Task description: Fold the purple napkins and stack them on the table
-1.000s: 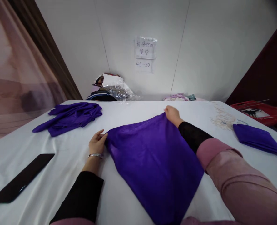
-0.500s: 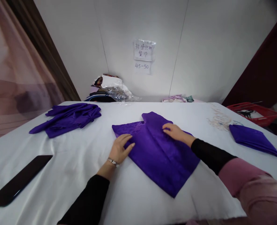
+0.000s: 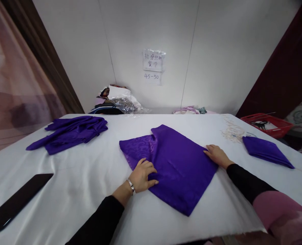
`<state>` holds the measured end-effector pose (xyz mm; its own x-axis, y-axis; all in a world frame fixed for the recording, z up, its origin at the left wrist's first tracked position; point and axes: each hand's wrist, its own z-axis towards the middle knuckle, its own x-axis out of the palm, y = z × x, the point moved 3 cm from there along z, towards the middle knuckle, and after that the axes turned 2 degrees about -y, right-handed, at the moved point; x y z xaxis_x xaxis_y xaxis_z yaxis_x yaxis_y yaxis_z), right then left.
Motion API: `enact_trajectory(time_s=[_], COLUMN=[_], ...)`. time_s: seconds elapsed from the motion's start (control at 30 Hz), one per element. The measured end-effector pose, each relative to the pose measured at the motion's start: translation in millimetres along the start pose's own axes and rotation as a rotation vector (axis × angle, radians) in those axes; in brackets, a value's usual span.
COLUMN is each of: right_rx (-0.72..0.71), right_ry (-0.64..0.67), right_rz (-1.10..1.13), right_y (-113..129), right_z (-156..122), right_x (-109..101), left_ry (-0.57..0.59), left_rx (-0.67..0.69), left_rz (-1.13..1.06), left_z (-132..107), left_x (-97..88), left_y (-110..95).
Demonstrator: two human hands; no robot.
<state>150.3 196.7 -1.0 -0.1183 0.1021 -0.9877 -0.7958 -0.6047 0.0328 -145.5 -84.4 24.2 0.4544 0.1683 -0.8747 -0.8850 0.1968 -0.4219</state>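
Your left grip (image 3: 143, 175) lies flat and released on the folded purple satin cloth (image 3: 177, 163), fingers spread over its near-left edge and clasping nothing. Your right grip (image 3: 217, 154) is also released, palm down, pressing the cloth's right-hand corner. The cloth lies between the two grips on the white-covered counter (image 3: 89, 180). One layer is turned over another, and a patterned under-layer shows just beyond the left grip.

The cloth's nearest corner points back toward you, close to the counter's near edge. Bare counter runs wide to the left of the left grip and well beyond both grips up to the far edge by the wall.

Well out to the left of the left grip, near the counter's near-left edge, lies a flat black rectangular slab (image 3: 15, 204). Further away on that side is a loose heap of crumpled purple cloths (image 3: 71, 132). To the right of the right grip, apart from it, rests a small neatly folded purple cloth (image 3: 265, 151), with pale stitched markings (image 3: 232, 131) on the cover just beyond. Past the counter's right edge stands a red plastic basket (image 3: 267, 124). Against the wall sit a bundle of plastic-wrapped garments (image 3: 120, 98) and a taped paper note (image 3: 153, 61).
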Motion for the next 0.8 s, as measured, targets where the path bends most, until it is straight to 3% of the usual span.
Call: enact_trajectory(time_s=[0.17, 0.23, 0.33, 0.43, 0.63, 0.73, 0.8], right_rx=[0.114, 0.181, 0.419, 0.559, 0.577, 0.533, 0.482], right_ry=[0.092, 0.063, -0.035, 0.038, 0.283, 0.384, 0.382], right_rz=[0.156, 0.246, 0.445, 0.831, 1.241, 1.338, 1.365], right_y=[-0.8, -7.0, -31.4, -45.9, -12.6, 11.3, 20.9], right_z=[-6.4, -11.6, -32.3, -69.0, -146.0, -165.4, -170.9], right_x=[-11.6, -19.0, -30.0, -33.5, -44.6, -49.3, -50.4], left_ry=[0.024, -0.003, -0.124, -0.242, -0.262, -0.259, -0.251], left_rx=[0.131, 0.158, 0.107, 0.033, -0.091, -0.159, -0.155], left_rz=[-0.051, -0.030, 0.043, 0.102, 0.043, -0.007, 0.003], left_z=[-0.3, 0.5, 0.8, -5.9, -41.9, -61.5, -72.2], left_x=[10.8, 9.2, -5.4, -24.3, -40.7, -41.2, -37.5], left_y=[-19.3, -21.5, -13.4, 2.0, 35.9, 48.4, 49.1])
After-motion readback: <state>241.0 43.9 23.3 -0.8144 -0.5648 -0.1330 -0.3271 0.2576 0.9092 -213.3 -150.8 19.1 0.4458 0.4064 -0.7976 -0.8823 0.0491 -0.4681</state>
